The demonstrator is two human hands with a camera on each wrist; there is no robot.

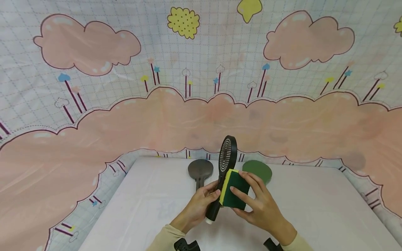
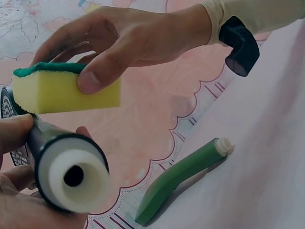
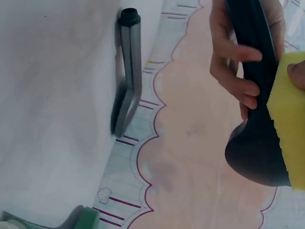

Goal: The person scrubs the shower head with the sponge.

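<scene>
My left hand [image 1: 201, 205] grips the handle of a black shower head [image 1: 227, 157], its round perforated face raised at the top and turned to the left. The white threaded end of that handle shows large in the left wrist view. A sponge [image 1: 235, 190] with a yellow foam side and a dark green scouring side is in my right hand [image 1: 262, 205], thumb and fingertips pinching its edges. The yellow foam [image 3: 288, 114] lies right against the shower head's neck in the right wrist view. Part of the handle is hidden behind my left fingers.
Behind my hands, a grey shower head [image 1: 200, 169] lies on the white table [image 1: 125, 216] to the left. A green shower head [image 1: 257, 170] lies to the right, partly covered by my right hand and the sponge. A cloth with printed clouds [image 1: 201, 122] hangs beyond the table.
</scene>
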